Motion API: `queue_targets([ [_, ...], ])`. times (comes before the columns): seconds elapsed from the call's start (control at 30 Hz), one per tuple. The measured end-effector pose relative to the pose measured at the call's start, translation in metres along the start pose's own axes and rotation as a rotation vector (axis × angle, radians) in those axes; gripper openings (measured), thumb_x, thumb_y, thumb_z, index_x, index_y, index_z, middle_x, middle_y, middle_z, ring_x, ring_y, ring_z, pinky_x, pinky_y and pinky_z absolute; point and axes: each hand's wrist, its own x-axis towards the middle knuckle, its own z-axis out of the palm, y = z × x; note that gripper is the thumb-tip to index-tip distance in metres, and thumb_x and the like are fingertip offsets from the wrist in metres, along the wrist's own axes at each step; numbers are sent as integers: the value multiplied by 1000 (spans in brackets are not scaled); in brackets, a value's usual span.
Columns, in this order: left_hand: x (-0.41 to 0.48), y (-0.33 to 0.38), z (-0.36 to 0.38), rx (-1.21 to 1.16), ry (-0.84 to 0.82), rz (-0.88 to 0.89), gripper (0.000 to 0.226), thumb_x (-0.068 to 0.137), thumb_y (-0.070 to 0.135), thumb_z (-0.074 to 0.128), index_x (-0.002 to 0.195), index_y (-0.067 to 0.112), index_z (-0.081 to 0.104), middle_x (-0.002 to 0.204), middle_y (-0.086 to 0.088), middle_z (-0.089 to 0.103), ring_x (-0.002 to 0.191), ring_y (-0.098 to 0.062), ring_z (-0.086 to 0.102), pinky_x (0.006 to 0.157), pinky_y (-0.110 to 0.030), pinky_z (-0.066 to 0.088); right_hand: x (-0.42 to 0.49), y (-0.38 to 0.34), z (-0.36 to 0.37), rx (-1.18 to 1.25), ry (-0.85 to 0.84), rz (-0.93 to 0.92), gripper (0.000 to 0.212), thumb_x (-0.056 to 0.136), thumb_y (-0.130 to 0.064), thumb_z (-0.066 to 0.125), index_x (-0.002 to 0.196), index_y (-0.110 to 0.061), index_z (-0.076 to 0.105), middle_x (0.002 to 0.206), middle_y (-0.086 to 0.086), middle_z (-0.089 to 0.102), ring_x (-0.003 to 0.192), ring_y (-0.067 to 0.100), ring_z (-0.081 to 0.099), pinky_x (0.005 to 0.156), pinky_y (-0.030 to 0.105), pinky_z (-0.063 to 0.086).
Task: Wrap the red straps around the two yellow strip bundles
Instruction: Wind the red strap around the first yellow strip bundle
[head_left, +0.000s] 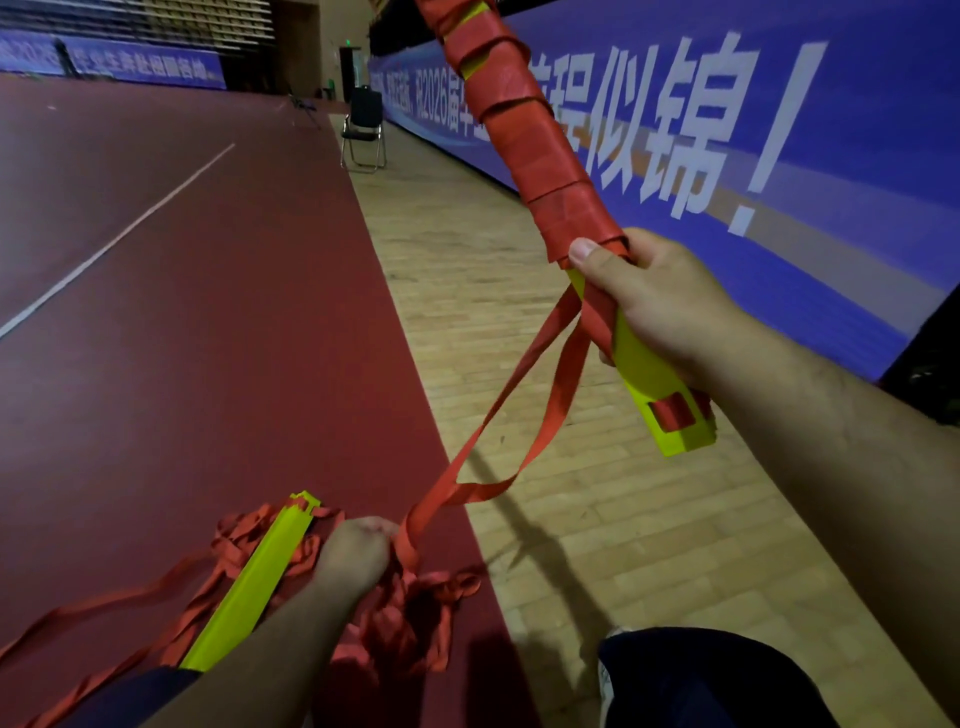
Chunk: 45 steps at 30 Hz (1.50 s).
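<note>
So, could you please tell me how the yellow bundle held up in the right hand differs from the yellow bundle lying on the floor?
The raised bundle is gripped in the right hand and angled upward; the floor bundle lies flat on the red mat beside the left hand. The raised bundle carries spiralled red strap along most of its length; the floor bundle is bare, resting on loose, tangled strap. Both are bright yellow with notched ends.
</note>
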Motion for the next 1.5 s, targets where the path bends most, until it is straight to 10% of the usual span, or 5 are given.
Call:
queue_targets([
  [0.13,-3,-20,7,-24,55,-140,24,89,0,51,75,13,65,73,-11,71,65,-27,66,56,-34,46,3,-7,-9,3,26,3,29,93,-53,63,108,-28,64,88,10,71,57,21,68,54,33,55],
  [0.3,-3,2,-8,543,-534,-128,22,96,7,52,115,4,63,109,-19,67,88,-17,68,87,-35,49,3,-14,-16,58,-38,16,28,94,-50,63,104,-24,64,76,13,63,54,29,62,52,37,53],
  [0.57,6,133,-34,-531,-505,297,87,57,27,70,139,36,45,146,3,47,127,-13,52,107,-35,41,-2,-11,-11,-129,-336,55,32,92,-49,62,103,-19,65,68,11,66,59,34,62,53,39,54],
  [0.83,-3,152,4,-610,-374,423,26,104,29,46,110,9,60,60,10,49,56,-5,49,73,-31,52,3,-2,-8,-206,-397,93,58,73,-52,76,120,-22,60,78,8,72,60,25,69,58,40,57],
  [1.5,19,78,-14,-253,-159,447,36,101,35,53,73,13,53,56,8,54,51,-6,50,54,-29,39,11,122,43,-121,-348,297,37,79,0,71,106,-24,63,71,12,67,52,33,62,54,44,55],
])
